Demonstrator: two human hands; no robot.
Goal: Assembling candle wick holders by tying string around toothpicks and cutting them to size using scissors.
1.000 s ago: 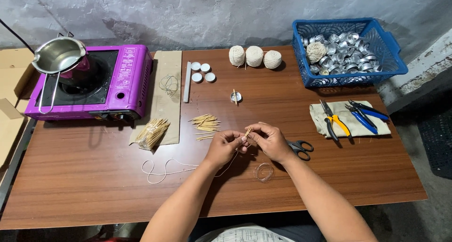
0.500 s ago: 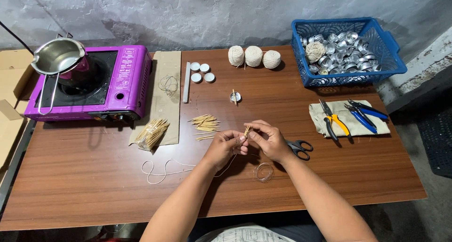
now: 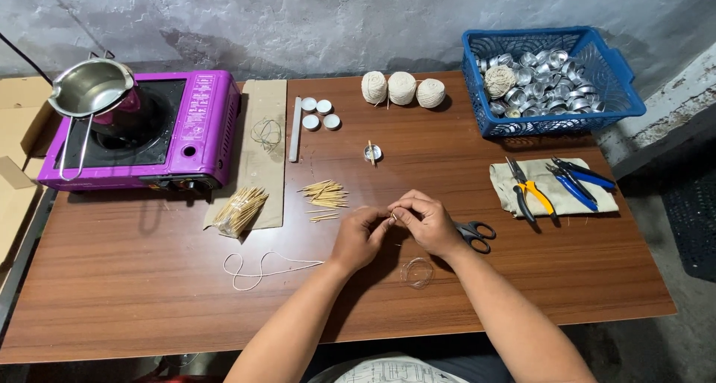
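Note:
My left hand [image 3: 358, 237] and my right hand [image 3: 425, 220] meet over the middle of the brown wooden table [image 3: 149, 301]. Their fingertips pinch a small thin stick between them, most of it hidden by the fingers. A loose pile of thin wooden sticks [image 3: 325, 195] lies just beyond my left hand. A white string [image 3: 261, 267] trails on the table to the left of it. A small coil of thin wire [image 3: 417, 272] lies under my right wrist. Black-handled scissors [image 3: 475, 234] rest right beside my right hand.
A purple gas stove [image 3: 149, 129] with a steel pot [image 3: 88, 88] stands back left. A bundle of sticks [image 3: 239, 210] lies on brown paper. Three string balls [image 3: 403, 88], small white cups [image 3: 317, 113], a blue basket [image 3: 619, 85] of metal cups and pliers [image 3: 533, 193] on a cloth fill the back and right.
Both hands stay together at the same spot with only slight finger movement. Nothing else on the table has moved.

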